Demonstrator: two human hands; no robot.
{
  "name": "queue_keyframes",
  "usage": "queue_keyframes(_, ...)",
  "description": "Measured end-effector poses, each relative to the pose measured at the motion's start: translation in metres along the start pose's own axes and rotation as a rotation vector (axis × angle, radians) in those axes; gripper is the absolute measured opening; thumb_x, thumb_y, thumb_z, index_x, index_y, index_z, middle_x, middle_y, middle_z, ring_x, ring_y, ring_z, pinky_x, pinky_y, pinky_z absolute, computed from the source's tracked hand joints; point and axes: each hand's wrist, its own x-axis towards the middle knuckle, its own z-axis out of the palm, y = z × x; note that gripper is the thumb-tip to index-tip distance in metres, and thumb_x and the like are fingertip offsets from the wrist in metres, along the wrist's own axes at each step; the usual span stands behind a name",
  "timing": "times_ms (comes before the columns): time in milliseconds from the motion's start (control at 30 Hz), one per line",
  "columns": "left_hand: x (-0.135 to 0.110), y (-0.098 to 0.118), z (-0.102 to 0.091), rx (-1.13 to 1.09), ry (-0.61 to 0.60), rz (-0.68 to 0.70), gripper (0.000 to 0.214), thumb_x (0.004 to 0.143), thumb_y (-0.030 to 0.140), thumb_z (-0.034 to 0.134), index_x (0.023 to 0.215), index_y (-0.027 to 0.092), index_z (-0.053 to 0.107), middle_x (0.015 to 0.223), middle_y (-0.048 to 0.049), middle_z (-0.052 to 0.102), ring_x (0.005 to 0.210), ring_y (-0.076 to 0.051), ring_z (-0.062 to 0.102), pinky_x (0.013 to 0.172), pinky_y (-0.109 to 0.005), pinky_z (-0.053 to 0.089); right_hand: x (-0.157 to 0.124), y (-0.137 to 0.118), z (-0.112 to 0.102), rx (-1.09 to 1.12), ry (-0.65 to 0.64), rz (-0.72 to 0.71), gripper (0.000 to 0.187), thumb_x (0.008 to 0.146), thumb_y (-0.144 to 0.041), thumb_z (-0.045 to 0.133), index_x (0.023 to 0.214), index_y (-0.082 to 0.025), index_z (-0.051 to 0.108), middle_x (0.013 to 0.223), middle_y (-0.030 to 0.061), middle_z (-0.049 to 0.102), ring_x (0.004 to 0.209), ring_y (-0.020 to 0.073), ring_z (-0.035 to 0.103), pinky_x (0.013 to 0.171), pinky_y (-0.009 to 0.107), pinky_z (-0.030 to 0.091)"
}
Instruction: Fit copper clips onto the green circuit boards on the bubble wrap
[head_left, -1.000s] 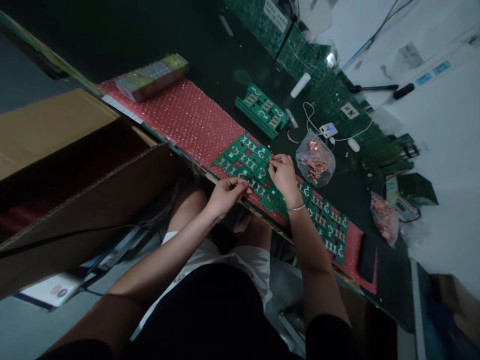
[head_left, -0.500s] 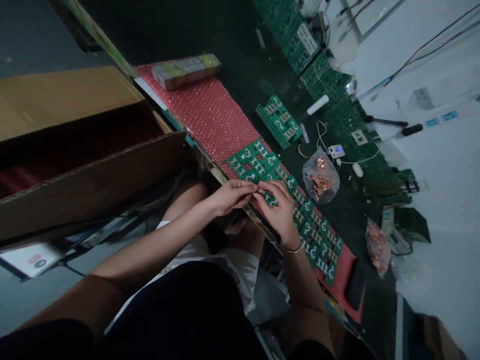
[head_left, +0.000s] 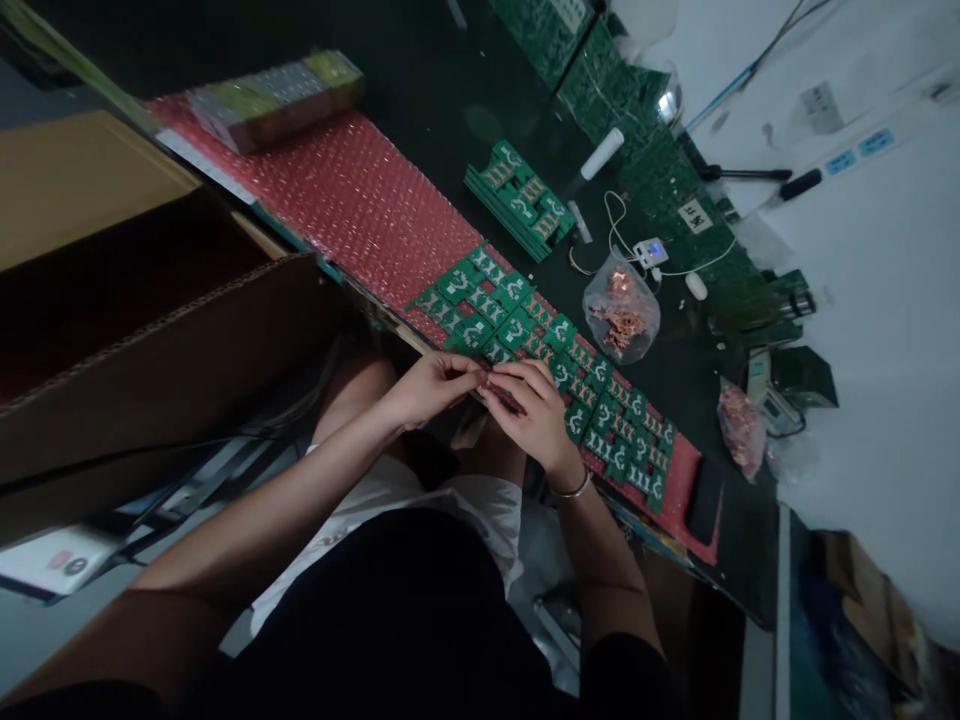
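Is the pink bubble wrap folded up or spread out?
Spread out: the bubble wrap runs as a long strip along the table, with circuit boards lying on it. Whether it is doubled underneath, I cannot tell.

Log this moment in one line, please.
Left hand, right hand: close together | anything held: cannot tell | nearest: green circuit boards on red bubble wrap | beyond: bag of copper-coloured pieces

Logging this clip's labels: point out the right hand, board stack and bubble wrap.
Right hand (head_left: 534,408): head view, back of the hand.
Board stack (head_left: 526,193): head view, top board.
Bubble wrap (head_left: 352,200): head view, bare stretch.
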Motion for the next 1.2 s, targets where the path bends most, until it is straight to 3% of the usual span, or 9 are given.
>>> queue_keyframes(133,0.0,0.0,-0.001,-0.003,-0.004,-0.034,0.021,0.071,0.034,0.072,0.063,0.015,0.073,0.054,-0.0016,0.057,0.046,-0.008,0.04,0.043,-0.019,0.027,0.003,0.002,0.001,0.04,-0.014,0.024,0.013,0.092,-0.026,0.063,0.101,-0.028,0.071,0.103,0.0037,0.073,0.099,0.0197,0.065,0.095,0.042,0.055)
queue_keyframes(233,0.001,0.004,-0.001,-0.2,0.067,-0.087,0.015,0.07,0.028,0.069,0.071,0.013,0.072,0.06,-0.0031,0.061,0.041,-0.006,0.035,0.039,-0.019,0.02,0.015,0.015,0.003,0.015,0.083,0.143,0.012,0.093,-0.027,0.061,0.098,-0.025,0.072,0.101,0.0046,0.073,0.099,0.0192,0.065,0.096,0.04,0.053)
queue_keyframes(367,0.0,0.01,0.0,-0.371,0.074,-0.072,0.016,0.068,0.016,0.064,0.082,0.012,0.07,0.077,-0.0076,0.07,0.042,-0.006,0.041,0.041,-0.02,0.027,0.038,0.042,0.019,-0.087,0.204,0.223,0.016,0.094,-0.027,0.059,0.095,-0.021,0.074,0.1,0.0075,0.074,0.099,0.0212,0.065,0.095,0.039,0.052)
queue_keyframes(633,-0.003,0.01,-0.001,-0.418,0.07,-0.051,0.025,0.079,0.024,0.071,0.099,0.012,0.061,0.094,-0.0171,0.076,0.04,-0.005,0.04,0.041,-0.02,0.024,0.056,0.062,0.051,-0.186,0.197,0.231,0.018,0.094,-0.018,0.057,0.094,-0.019,0.075,0.1,0.0085,0.073,0.096,0.021,0.065,0.094,0.037,0.049)
queue_keyframes(933,-0.001,0.009,-0.006,-0.415,0.124,-0.014,0.03,0.079,0.036,0.075,0.086,0.013,0.057,0.095,-0.0196,0.076,0.037,-0.005,0.041,0.039,-0.021,0.022,0.056,0.063,0.054,-0.234,0.147,0.243,0.026,0.097,-0.022,0.05,0.1,-0.017,0.076,0.106,0.0103,0.073,0.103,0.0218,0.062,0.099,0.038,0.046)
queue_keyframes(1200,-0.001,0.013,-0.007,-0.453,0.212,-0.026,0.019,0.074,0.028,0.074,0.076,0.01,0.065,0.088,-0.0171,0.077,0.04,-0.005,0.041,0.039,-0.019,0.023,0.057,0.058,0.053,-0.351,0.104,0.218,0.025,0.096,-0.018,0.051,0.098,-0.016,0.076,0.106,0.0114,0.07,0.103,0.0236,0.059,0.102,0.041,0.044)
